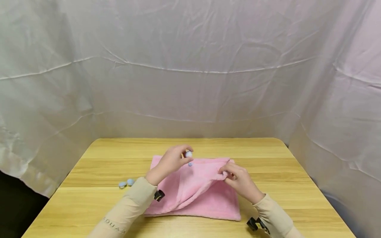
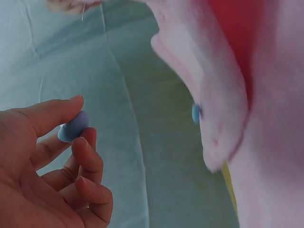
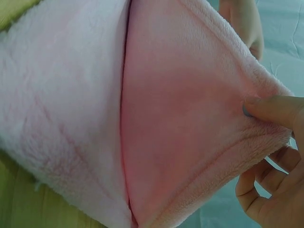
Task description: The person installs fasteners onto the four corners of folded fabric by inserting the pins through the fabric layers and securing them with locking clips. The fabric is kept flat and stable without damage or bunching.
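A folded pink plush cloth (image 1: 190, 191) lies on the table, its upper layer lifted at the right. My right hand (image 1: 239, 180) pinches that raised edge between thumb and fingers. At the right thumb tip a bit of blue (image 3: 246, 110) shows, mostly covered by the thumb. Above the cloth's far part, my left hand (image 1: 175, 160) pinches a small, rounded light blue piece (image 2: 73, 127) with thumb and fingertips, apart from the cloth. Another small blue piece (image 1: 190, 164) appears just below the left fingertips, and a blue piece (image 2: 195, 114) sits against the cloth's edge in the left wrist view.
Two light blue pieces, one (image 1: 122, 184) beside the other (image 1: 130, 182), lie on the wooden table (image 1: 98, 165) left of the cloth. A pale curtain (image 1: 190, 99) hangs behind the table and along both sides. A black strap buckle (image 1: 159, 195) is at the left wrist.
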